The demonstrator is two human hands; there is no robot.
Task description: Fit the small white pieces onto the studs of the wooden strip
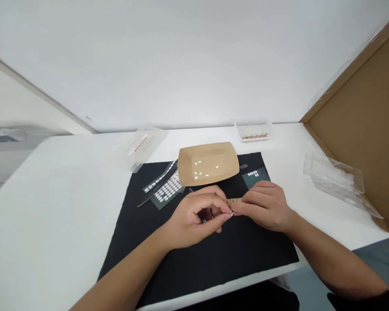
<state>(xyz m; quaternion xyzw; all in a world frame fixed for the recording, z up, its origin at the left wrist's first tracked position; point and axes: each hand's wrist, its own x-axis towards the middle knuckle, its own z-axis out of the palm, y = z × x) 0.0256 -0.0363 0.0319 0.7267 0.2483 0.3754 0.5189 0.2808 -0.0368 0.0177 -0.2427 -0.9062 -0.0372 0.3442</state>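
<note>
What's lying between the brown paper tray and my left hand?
In the head view, only a narrow strip of bare black mat separates the brown paper tray from the left hand.

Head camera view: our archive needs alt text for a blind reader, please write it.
Left hand and right hand meet fingertip to fingertip, pinching a small tan piece over a black mat on a white table. Behind them sits a brown paper tray holding small white pieces.

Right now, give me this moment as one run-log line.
left hand: pinching small shiny piece | right hand: holding thin tan strip | hands meet above black mat | brown paper tray: small white pieces inside
</note>
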